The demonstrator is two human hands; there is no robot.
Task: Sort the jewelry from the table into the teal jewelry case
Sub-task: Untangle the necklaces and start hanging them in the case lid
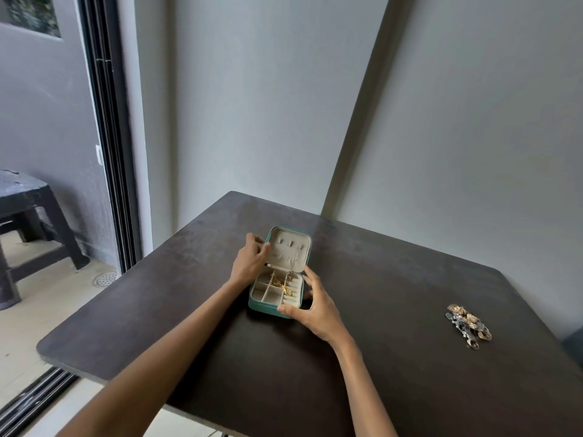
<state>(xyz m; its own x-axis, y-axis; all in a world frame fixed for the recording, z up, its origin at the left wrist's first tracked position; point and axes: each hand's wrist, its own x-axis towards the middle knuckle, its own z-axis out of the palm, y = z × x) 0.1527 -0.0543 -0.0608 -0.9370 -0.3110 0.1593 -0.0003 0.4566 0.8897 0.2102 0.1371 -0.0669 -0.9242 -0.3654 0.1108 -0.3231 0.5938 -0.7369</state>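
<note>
Left hand (249, 263) pinches the lid of the teal jewelry case (277, 275) open; right hand (315, 305), fingers clamped on its base, steadies it. Jewelry pile (469, 325) waits at 3 o'clock on the counter (378, 357).

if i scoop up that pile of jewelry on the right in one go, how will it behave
The jewelry pile looks like many small loose pieces heaped together on the table, so it would probably shift and shed bits. Any chains would likely hang limp and snag. The ring-like pieces at its near end might roll away.

Head view (single camera): looks forward-down over table (410, 310), near.
</note>
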